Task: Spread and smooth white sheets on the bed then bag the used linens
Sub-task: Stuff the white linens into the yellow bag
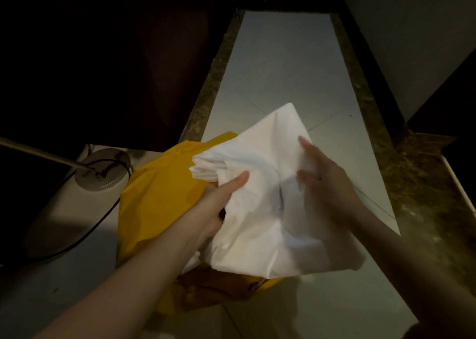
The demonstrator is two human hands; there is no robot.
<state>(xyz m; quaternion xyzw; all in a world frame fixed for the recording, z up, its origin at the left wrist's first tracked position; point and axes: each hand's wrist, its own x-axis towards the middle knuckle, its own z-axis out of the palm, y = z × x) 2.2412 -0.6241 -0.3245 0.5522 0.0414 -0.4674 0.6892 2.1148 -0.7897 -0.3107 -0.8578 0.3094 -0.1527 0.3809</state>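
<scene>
**Sheet bundle over the yellow bag**

Both forearms reach in from the near edge on my feed. Left hand [219, 199] grips the left side of the crumpled white sheet [262, 210], thumb on top, fingers tucked underneath. Right hand [327, 181] is on the bundle's right side, fingers bent into the cloth, holding it. Sheet sits just above the yellow bag [157, 204] on the pale tiled floor [283, 63]. Lamp base [103, 170] with its black cord [85, 233] is left of the bag. Dim room.
</scene>
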